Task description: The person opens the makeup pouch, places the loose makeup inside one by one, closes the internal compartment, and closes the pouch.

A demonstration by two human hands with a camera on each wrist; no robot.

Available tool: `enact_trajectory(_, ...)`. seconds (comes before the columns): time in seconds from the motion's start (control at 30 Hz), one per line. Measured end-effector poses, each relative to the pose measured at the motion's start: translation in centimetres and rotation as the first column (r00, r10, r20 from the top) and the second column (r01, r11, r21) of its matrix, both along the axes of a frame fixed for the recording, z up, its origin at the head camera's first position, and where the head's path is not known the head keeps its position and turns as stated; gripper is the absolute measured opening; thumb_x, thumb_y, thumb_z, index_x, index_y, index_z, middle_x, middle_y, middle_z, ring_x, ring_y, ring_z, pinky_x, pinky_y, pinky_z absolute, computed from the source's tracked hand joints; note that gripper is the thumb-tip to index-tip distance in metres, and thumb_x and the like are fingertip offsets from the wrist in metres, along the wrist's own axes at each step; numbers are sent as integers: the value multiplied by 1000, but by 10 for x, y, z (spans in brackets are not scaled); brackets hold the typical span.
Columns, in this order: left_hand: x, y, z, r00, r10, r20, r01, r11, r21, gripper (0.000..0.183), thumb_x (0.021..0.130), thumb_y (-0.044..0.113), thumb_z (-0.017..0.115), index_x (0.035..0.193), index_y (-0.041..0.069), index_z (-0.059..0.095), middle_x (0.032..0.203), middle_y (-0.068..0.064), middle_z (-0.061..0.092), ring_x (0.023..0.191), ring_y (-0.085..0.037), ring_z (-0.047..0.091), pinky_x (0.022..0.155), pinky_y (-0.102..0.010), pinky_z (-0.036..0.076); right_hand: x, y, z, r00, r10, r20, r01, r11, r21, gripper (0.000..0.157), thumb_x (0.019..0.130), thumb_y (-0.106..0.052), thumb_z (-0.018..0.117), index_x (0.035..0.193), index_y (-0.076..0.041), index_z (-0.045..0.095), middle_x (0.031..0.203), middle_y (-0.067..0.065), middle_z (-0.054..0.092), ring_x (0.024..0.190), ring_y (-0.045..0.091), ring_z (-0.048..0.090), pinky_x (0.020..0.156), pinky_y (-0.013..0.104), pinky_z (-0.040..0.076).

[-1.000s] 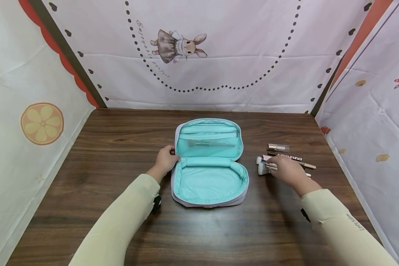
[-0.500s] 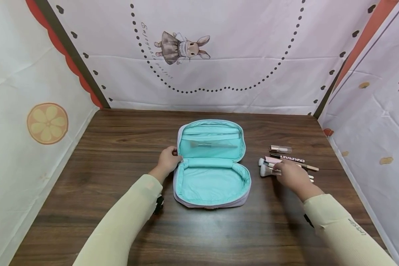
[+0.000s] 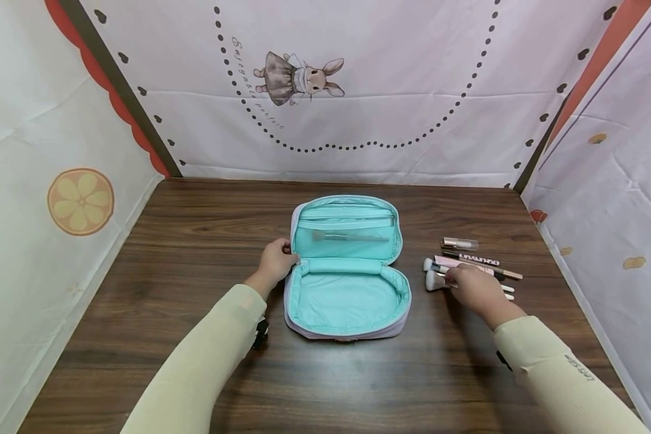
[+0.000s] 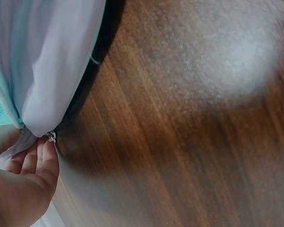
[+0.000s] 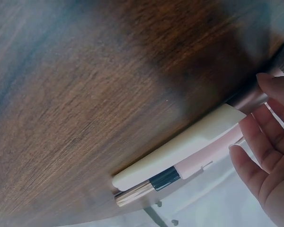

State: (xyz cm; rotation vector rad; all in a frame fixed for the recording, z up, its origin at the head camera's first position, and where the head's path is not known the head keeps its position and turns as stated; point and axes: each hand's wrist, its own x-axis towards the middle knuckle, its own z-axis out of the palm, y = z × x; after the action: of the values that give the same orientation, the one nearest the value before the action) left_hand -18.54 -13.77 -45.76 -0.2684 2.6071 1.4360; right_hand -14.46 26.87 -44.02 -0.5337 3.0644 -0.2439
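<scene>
Left hand (image 3: 273, 264) pinched the unzipped bag (image 3: 349, 304) beside its fold; right hand (image 3: 477, 290) gripped a brush (image 3: 437, 281) on the table (image 3: 358, 386), right of the bag. Picking up seemed the step; lifting likely called for a steady pinch.

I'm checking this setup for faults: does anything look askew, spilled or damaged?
One oddity: the printed rabbit on the back cloth lies on its side, its lettering running downward, so the cloth looks hung sideways. I see no spill or damage around the bag or brushes.
</scene>
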Motion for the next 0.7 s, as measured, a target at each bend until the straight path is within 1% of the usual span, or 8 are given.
enact_trajectory(0.17, 1, 1, 1, 1000, -1, 0, 1, 1000, 1, 26, 91, 1, 59, 115, -7, 58, 101, -19, 58, 92, -30, 56, 80, -40, 50, -1, 0, -1, 1000, 10, 4, -10, 1000, -7, 12, 74, -2, 73, 79, -10, 65, 79, 6, 62, 72, 27, 60, 60, 45, 48)
enact_trajectory(0.2, 0, 1, 0, 1000, -3, 17, 3, 1000, 5, 28, 92, 2, 59, 118, -6, 57, 105, -20, 58, 97, -31, 56, 84, -42, 49, -1, 0, -1, 1000, 14, 3, -14, 1000, -8, 12, 74, -2, 73, 79, -10, 65, 79, 5, 61, 72, 26, 60, 60, 45, 48)
enact_trajectory(0.27, 0, 2, 1, 1000, -3, 17, 3, 1000, -6, 29, 92, 1, 58, 120, -7, 56, 107, -21, 57, 98, -32, 55, 85, -43, 48, -1, 0, 0, 1000, 24, 0, -24, 1000, -9, 12, 75, -2, 73, 79, -9, 65, 79, 6, 61, 72, 26, 60, 61, 45, 48)
enact_trajectory(0.47, 1, 2, 2, 1000, -2, 27, 3, 1000, -14, 31, 93, 3, 58, 122, -7, 55, 110, -21, 57, 100, -32, 55, 87, -43, 48, -1, 0, 0, 997, 63, -42, -63, 998, 0, 11, 77, -3, 74, 80, -9, 65, 80, 6, 61, 74, 27, 61, 62, 46, 49)
enact_trajectory(0.57, 0, 2, 2, 999, 0, 33, 0, 1000, -10, 32, 93, 4, 59, 122, -7, 55, 111, -21, 57, 101, -32, 55, 87, -43, 48, -1, -3, 3, 995, 83, -57, -82, 997, 7, 9, 79, -5, 73, 83, -8, 66, 81, 7, 61, 76, 27, 61, 63, 46, 49)
enact_trajectory(0.7, 0, 2, 2, 999, -3, 33, 4, 1000, -9, 32, 93, 4, 59, 123, -7, 54, 111, -21, 57, 101, -32, 55, 87, -43, 48, -2, -10, 11, 995, 87, -50, -87, 996, -1, 8, 81, -7, 72, 86, -7, 66, 78, 5, 60, 73, 25, 59, 64, 45, 49)
